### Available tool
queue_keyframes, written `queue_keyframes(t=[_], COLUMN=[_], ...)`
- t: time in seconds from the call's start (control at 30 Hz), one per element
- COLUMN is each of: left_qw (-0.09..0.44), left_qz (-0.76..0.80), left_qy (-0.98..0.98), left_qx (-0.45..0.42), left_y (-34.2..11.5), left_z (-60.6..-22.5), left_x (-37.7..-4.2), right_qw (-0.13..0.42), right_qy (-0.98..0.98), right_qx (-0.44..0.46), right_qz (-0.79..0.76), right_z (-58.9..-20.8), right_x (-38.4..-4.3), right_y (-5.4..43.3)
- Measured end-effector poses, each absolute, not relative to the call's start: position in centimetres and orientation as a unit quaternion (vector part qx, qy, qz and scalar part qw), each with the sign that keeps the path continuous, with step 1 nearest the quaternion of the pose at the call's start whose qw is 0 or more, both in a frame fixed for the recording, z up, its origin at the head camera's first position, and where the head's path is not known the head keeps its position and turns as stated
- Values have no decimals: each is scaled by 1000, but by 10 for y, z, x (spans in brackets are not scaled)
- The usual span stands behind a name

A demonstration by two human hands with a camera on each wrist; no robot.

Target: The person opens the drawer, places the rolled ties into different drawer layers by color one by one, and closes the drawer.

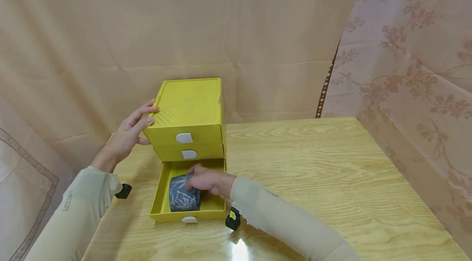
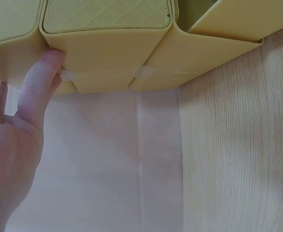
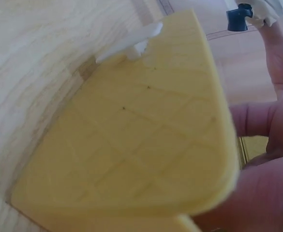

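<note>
A yellow three-drawer box [image 1: 188,101] stands on the table with its bottom drawer [image 1: 158,199] pulled out. In that drawer lies a folded grey cloth [image 1: 180,197] with a pale leaf print. My right hand [image 1: 210,180] reaches in from the right and grips the cloth at its far right corner, fingers bent over the edge. The right wrist view has the drawer's side [image 3: 131,135] in front of the hand, covering the fingertips. Against the box's upper left edge rests my left hand [image 1: 127,132], fingers spread. One left finger [image 2: 37,87] touches its side in the left wrist view.
The wooden table [image 1: 313,175] extends to the right of the box. Beige curtain [image 1: 147,19] hangs close behind it, and a flowered curtain [image 1: 416,76] borders the right side. White tabs [image 1: 184,138] mark the drawer fronts.
</note>
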State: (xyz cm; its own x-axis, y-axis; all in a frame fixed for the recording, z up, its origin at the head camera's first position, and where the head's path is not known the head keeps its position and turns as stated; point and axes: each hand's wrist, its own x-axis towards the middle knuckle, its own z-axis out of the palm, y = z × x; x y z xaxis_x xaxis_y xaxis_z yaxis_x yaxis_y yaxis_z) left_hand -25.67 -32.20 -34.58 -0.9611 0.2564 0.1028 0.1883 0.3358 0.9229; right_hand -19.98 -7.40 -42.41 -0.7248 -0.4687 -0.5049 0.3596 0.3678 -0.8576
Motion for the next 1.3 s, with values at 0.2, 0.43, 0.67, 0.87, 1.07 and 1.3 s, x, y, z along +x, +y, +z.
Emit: queue_keyframes(t=[0.2,0.43,0.67,0.87,1.07,1.3], left_qw=[30,34,31,38,41,40], left_qz=[559,553,549,543,547,553], left_qy=[818,823,826,830,828,823], left_qx=[134,127,123,120,118,122], left_y=[-323,-323,-323,-322,-321,-321], left_z=[-345,-346,-346,-345,-345,-344], left_x=[-256,-253,-252,-254,-255,-255], right_qw=[366,358,338,329,327,349], right_qy=[719,728,735,729,725,700], right_qx=[-17,-2,5,2,7,18], right_qz=[-591,-585,-588,-600,-606,-623], right_z=[-426,-427,-426,-426,-425,-423], right_x=[-199,-196,-192,-192,-193,-195], right_y=[-74,-73,-74,-72,-71,-69])
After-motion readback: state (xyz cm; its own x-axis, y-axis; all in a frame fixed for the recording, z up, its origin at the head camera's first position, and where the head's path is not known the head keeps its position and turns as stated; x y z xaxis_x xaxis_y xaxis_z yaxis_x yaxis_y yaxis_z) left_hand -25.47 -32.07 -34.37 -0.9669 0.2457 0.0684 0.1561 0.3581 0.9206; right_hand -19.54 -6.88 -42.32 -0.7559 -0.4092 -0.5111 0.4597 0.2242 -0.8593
